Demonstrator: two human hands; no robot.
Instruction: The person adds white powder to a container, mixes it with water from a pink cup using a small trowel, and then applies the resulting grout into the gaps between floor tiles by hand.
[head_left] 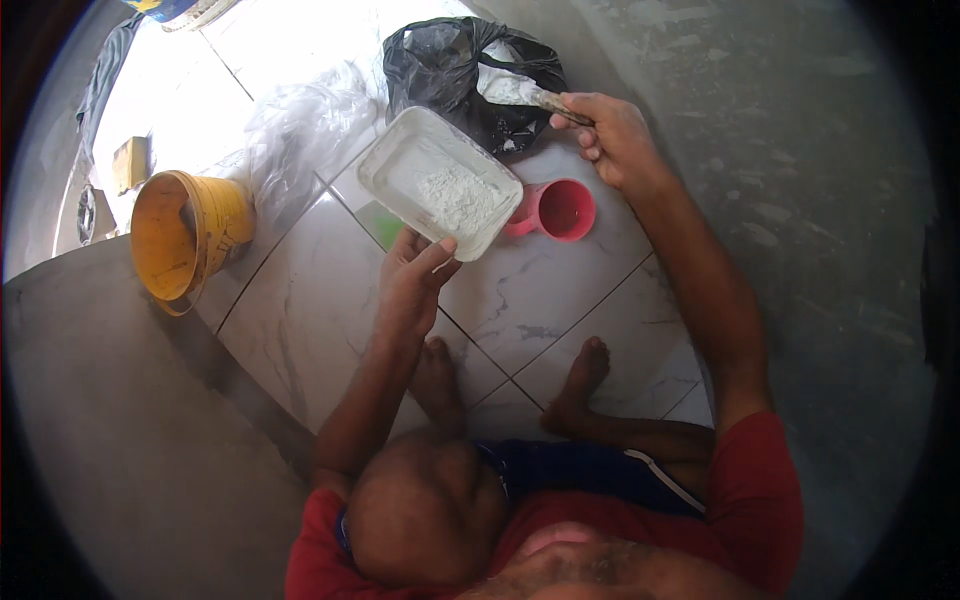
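My left hand (413,278) grips the near corner of a white rectangular plastic tray (388,185), thumb over its rim. A heap of white powder (462,198) lies toward the tray's near right end. To the upper right, my right hand (622,145) is closed round the handle of a putty knife (560,106). White powder covers the knife's blade, which is over the mouth of a black plastic bag (428,68). The bag stands just beyond the tray. Partly behind the tray's right side, a pink plastic mug (567,210) sits on the floor.
A yellow bucket (228,225) stands at the left, with a crumpled clear plastic bag (305,130) beside it. A yellowish block (130,165) lies farther left. Grey walls flank the tiled floor (520,300). Another bucket (185,12) shows at the top edge.
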